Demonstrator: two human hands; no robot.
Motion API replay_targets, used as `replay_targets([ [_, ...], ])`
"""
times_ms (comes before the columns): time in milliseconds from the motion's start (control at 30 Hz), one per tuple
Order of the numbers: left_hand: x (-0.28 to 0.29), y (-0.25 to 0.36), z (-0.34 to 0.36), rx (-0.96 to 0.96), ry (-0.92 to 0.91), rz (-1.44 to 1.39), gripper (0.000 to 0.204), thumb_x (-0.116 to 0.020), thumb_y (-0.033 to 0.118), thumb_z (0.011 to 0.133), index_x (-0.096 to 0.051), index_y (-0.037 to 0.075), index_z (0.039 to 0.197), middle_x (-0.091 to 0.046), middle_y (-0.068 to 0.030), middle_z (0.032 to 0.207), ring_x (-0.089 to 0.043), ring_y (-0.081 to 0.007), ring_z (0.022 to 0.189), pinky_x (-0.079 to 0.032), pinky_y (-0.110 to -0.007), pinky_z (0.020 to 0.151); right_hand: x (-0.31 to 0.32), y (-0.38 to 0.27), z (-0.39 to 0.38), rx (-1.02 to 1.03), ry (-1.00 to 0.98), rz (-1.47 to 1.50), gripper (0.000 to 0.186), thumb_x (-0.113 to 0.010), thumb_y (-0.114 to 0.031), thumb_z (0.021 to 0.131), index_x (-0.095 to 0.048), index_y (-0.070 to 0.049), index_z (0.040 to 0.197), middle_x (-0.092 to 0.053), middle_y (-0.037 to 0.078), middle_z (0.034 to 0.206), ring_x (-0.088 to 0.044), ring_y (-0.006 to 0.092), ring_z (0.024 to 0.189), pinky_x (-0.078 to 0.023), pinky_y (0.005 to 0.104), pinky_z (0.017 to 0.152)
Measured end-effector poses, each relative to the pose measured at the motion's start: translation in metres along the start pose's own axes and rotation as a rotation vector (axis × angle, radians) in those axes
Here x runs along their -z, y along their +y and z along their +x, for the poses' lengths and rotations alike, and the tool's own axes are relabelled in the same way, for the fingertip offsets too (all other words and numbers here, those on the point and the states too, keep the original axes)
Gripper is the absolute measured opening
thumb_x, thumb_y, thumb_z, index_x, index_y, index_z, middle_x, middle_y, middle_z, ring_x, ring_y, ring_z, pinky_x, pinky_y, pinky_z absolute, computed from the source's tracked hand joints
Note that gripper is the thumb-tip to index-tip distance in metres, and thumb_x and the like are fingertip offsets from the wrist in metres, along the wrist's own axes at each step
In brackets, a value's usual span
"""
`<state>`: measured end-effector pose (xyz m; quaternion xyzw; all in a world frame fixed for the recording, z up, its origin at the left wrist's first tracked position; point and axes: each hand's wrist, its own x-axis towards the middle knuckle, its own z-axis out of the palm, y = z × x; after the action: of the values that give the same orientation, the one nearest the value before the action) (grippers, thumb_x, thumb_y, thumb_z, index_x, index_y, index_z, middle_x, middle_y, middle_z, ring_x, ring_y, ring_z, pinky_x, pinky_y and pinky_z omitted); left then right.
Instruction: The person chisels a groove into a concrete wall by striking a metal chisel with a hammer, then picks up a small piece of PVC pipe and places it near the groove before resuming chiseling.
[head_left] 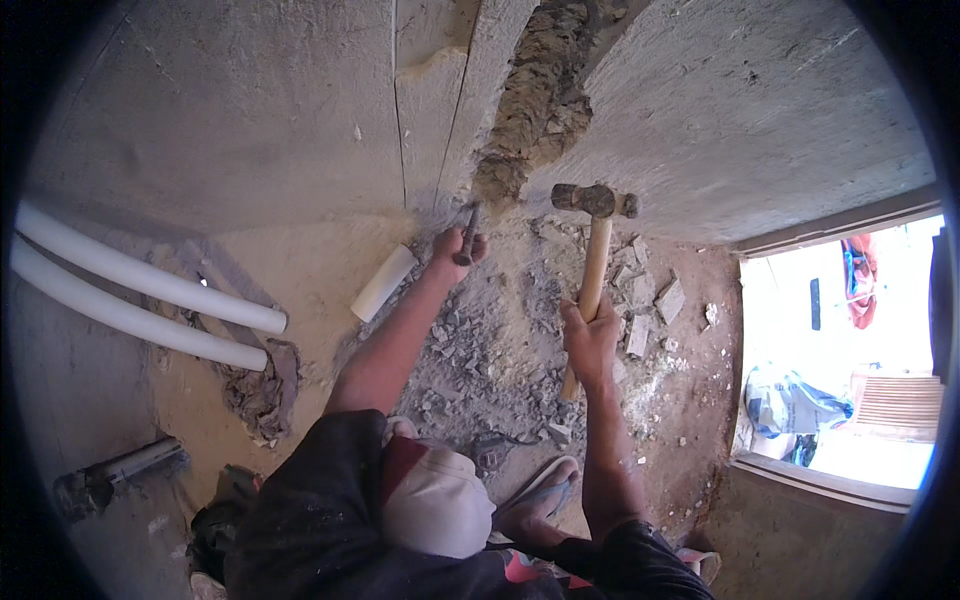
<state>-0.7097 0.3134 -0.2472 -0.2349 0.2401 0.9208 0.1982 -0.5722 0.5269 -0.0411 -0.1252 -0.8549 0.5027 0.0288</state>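
1. The left hand (460, 248) is closed around a dark chisel (469, 237), its far end toward the foot of a rough groove (530, 110) in the far wall (720, 130); whether the tip touches cannot be told. The near end stands free of the fingers, probably to leave it exposed for striking.
2. The right hand (592, 340), well apart from the left, is wrapped around the wooden handle of a hammer (597, 255). The handle's end sticks out below the grip, and the head is at the far end, to the right of the chisel; holding so low likely gives swing.
3. Grey rubble (450, 375) covers the floor between and below the forearms, with flat broken slabs (670, 298) to the right. Loose pieces could make footing uneven around the sandalled foot (545, 495).
4. A short white tube (383, 284) lies just left of the left forearm, perhaps close enough to be knocked.
5. Farther left, two long white tubes (150, 285) reach in above a crumpled cloth-like piece (265, 385).
6. A pale cap (437, 500) hides part of the near floor; a bright opening (840, 345) lies right.
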Motion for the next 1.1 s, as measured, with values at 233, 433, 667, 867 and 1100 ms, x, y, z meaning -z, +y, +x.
replay_targets([
  [233, -0.042, -0.011, -0.035, -0.094, 0.093, 0.344, 0.022, -0.050, 0.024, 0.094, -0.053, 0.003, 0.089, -0.063, -0.0108, 0.075, -0.057, -0.0186, 0.052, -0.046, -0.032, 0.044, 0.000, 0.003, -0.013, -0.029, -0.032, -0.024, 0.019, -0.066, -0.015, 0.080, -0.058, 0.000, 0.089, -0.056, 0.006, 0.068, -0.051, 0.0137, 0.063, -0.043, 0.0315, 0.060],
  [433, -0.074, -0.007, -0.052, -0.181, 0.054, 0.361, 0.022, -0.049, 0.024, 0.094, -0.055, 0.003, 0.093, -0.062, -0.0106, 0.075, -0.056, -0.0161, 0.052, -0.046, -0.031, 0.046, 0.005, -0.005, -0.017, -0.010, -0.073, -0.111, 0.022, -0.067, -0.015, 0.080, -0.058, 0.000, 0.094, -0.056, 0.007, 0.071, -0.051, 0.0158, 0.065, -0.045, 0.0330, 0.063],
  [667, -0.091, 0.007, -0.061, -0.205, -0.035, 0.366, 0.028, -0.052, 0.027, 0.093, -0.054, 0.003, 0.106, -0.065, -0.0133, 0.083, -0.060, -0.0196, 0.059, -0.049, -0.033, 0.052, 0.005, -0.015, -0.025, 0.010, -0.077, -0.106, 0.025, -0.068, -0.015, 0.080, -0.058, 0.000, 0.098, -0.057, 0.008, 0.074, -0.053, 0.0156, 0.068, -0.046, 0.0328, 0.066],
  [867, -0.084, 0.020, -0.057, 0.002, -0.196, 0.216, 0.029, -0.050, 0.025, 0.093, -0.054, 0.000, 0.106, -0.064, -0.0144, 0.087, -0.065, -0.0251, 0.072, -0.055, -0.038, 0.063, 0.003, -0.031, -0.034, 0.046, -0.082, -0.082, 0.026, -0.068, -0.016, 0.081, -0.058, 0.000, 0.098, -0.057, 0.008, 0.073, -0.053, 0.0157, 0.066, -0.046, 0.0322, 0.064],
  [1100, -0.084, 0.027, -0.060, 0.047, -0.230, 0.319, 0.025, -0.049, 0.023, 0.094, -0.055, 0.000, 0.103, -0.063, -0.0115, 0.085, -0.065, -0.0255, 0.075, -0.057, -0.043, 0.074, 0.007, -0.039, -0.040, 0.233, -0.055, -0.062, 0.025, -0.067, -0.016, 0.081, -0.058, 0.000, 0.098, -0.056, 0.011, 0.070, -0.052, 0.0199, 0.061, -0.044, 0.0331, 0.059],
])
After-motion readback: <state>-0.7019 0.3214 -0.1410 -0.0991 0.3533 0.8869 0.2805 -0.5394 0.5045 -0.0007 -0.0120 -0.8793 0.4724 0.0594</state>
